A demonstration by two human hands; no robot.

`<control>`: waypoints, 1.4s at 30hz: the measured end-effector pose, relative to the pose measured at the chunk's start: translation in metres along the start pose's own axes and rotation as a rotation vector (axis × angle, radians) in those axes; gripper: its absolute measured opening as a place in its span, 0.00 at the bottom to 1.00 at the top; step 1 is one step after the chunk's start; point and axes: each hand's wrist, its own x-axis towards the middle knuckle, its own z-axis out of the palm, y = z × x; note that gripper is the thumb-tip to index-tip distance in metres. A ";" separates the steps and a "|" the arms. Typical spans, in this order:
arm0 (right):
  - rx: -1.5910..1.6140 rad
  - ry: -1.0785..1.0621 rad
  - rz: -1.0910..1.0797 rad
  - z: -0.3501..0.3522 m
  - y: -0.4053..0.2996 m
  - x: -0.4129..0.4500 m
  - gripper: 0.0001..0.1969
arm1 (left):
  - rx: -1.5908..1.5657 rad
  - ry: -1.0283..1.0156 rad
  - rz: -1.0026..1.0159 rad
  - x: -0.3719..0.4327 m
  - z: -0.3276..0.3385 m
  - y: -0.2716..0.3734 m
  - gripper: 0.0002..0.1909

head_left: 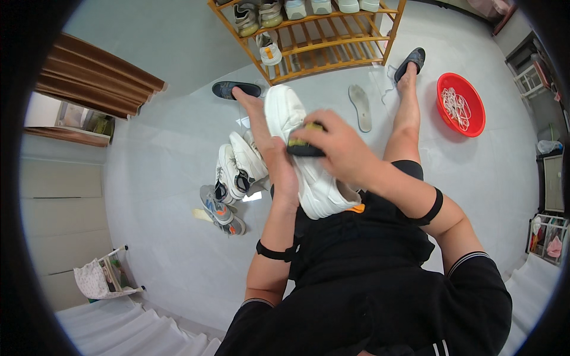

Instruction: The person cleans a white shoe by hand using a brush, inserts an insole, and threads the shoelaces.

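A white shoe with an orange heel tab is held above my lap, its toe pointing away from me. My left hand grips the shoe's left side near the middle. In my right hand is a black and yellow brush or sponge, pressed against or just over the shoe's upper; its working face is hidden, and the hand is slightly blurred. No laces show on the held shoe. On the floor past my right hand lies a grey insole.
White shoes and grey sneakers stand on the floor at left, beside a pale yellow insole. A wooden shoe rack holds shoes ahead. A red basin at right contains white laces. My slippered feet are spread apart.
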 end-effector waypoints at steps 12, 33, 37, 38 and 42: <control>0.133 -0.490 0.047 -0.029 0.001 -0.035 0.13 | -0.350 0.198 -0.264 -0.011 0.004 0.029 0.29; 0.274 0.042 0.358 -0.046 0.016 0.009 0.12 | -0.479 0.117 -0.274 -0.012 0.014 0.007 0.30; 0.213 0.153 0.326 -0.047 0.008 -0.002 0.11 | -0.501 0.166 -0.261 -0.012 0.021 0.025 0.29; 0.132 0.176 0.282 -0.049 0.003 -0.004 0.12 | -0.520 0.177 -0.288 -0.012 0.021 0.029 0.29; 0.062 -0.005 0.116 -0.048 -0.006 -0.013 0.16 | -0.636 0.119 -0.278 -0.012 0.018 0.037 0.28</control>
